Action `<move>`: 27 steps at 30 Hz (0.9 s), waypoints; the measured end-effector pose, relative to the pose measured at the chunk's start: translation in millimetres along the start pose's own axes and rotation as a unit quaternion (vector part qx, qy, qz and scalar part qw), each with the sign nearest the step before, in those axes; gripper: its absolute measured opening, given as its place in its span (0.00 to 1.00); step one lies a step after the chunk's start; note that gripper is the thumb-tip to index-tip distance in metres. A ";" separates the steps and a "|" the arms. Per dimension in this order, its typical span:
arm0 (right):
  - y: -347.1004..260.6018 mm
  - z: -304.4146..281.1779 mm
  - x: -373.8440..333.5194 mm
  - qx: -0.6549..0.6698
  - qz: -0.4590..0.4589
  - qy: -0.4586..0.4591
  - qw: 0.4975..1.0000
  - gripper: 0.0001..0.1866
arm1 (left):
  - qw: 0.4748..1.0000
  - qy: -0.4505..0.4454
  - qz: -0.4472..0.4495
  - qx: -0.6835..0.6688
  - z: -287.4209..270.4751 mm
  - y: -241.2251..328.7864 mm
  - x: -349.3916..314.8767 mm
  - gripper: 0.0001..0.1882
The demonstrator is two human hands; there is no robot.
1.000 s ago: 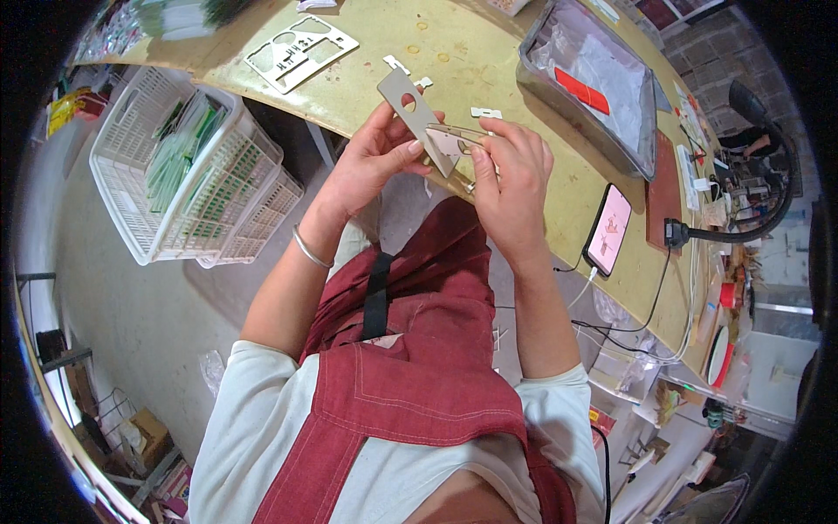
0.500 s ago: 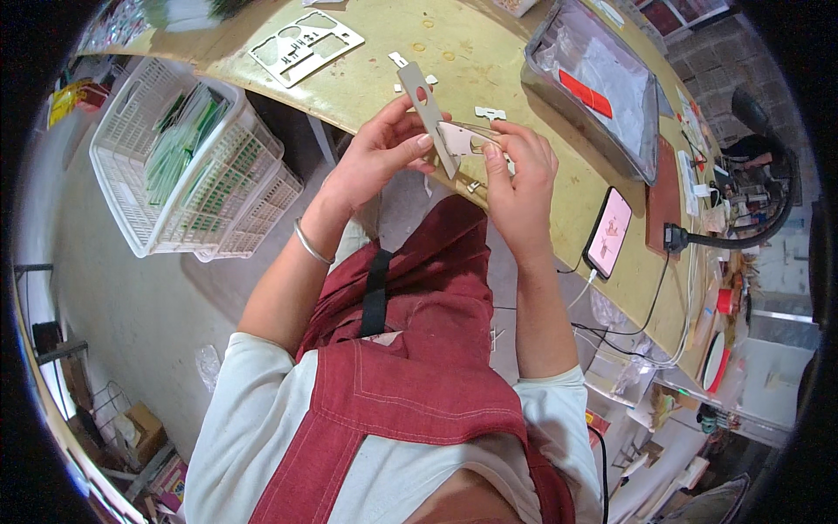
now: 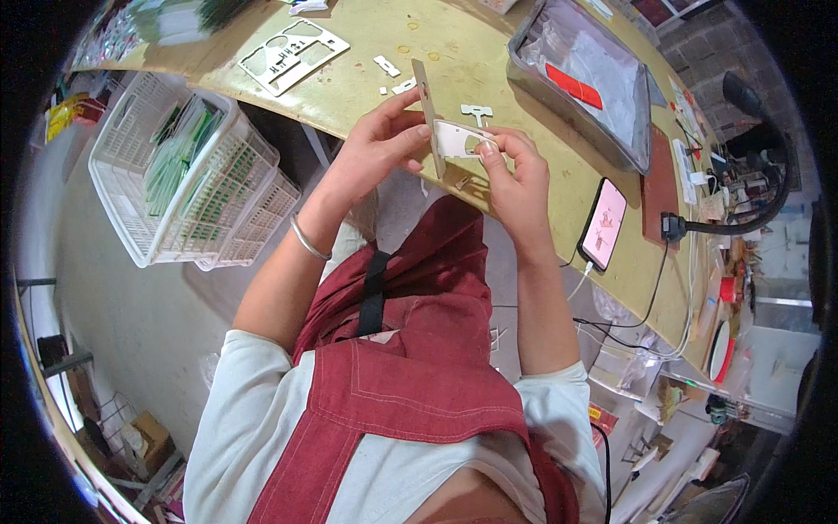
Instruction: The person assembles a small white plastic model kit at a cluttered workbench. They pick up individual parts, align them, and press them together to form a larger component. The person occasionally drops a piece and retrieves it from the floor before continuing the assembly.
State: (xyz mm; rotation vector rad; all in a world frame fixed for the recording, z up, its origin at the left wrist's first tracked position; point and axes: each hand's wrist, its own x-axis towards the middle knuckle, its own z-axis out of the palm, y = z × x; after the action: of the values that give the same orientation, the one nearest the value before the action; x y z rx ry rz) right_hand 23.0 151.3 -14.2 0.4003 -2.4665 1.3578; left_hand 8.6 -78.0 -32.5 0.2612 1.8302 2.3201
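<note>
My left hand (image 3: 384,144) grips a thin, flat beige panel (image 3: 429,113), seen almost edge-on, between thumb and fingers. My right hand (image 3: 517,168) pinches a pale flat cut-out piece (image 3: 452,138) with a curved opening. The piece's left edge meets the panel's face; I cannot tell whether it sits in a slot. Both are held above the near edge of the yellowish table (image 3: 471,52). Just beyond my hands lie a small white T-shaped piece (image 3: 477,111) and a small slotted piece (image 3: 387,65).
A white cut-out sheet (image 3: 325,57) lies at the far left of the table. On the right are a grey tray (image 3: 630,144) holding a red object (image 3: 573,86), a lit phone (image 3: 604,223) on a cable, and a black bendable arm (image 3: 733,231). White baskets (image 3: 131,201) stand left.
The panel has turned more upright and edge-on, and the pale piece now lies flatter, its edge against it. My right hand has shifted slightly left. The view has moved a little.
</note>
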 end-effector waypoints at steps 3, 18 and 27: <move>-1.0 0.8 -0.7 -0.011 -0.002 0.008 1.000 0.08 | 1.000 -0.004 0.002 -0.011 -0.9 -2.1 0.5 0.36; -4.2 4.0 -1.5 -0.052 -0.050 0.041 0.997 0.07 | 0.998 -0.051 0.010 -0.021 -8.5 -7.5 0.7 0.34; -3.9 12.2 -15.1 -0.001 -0.043 0.086 0.995 0.06 | 0.998 -0.063 0.022 -0.018 -5.9 -9.8 -3.3 0.31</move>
State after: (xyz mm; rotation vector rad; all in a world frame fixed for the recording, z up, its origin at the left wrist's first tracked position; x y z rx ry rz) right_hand 36.8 140.3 -23.3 0.3685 -2.2846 1.2994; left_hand 10.7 -82.2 -43.5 0.4374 1.7391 2.3051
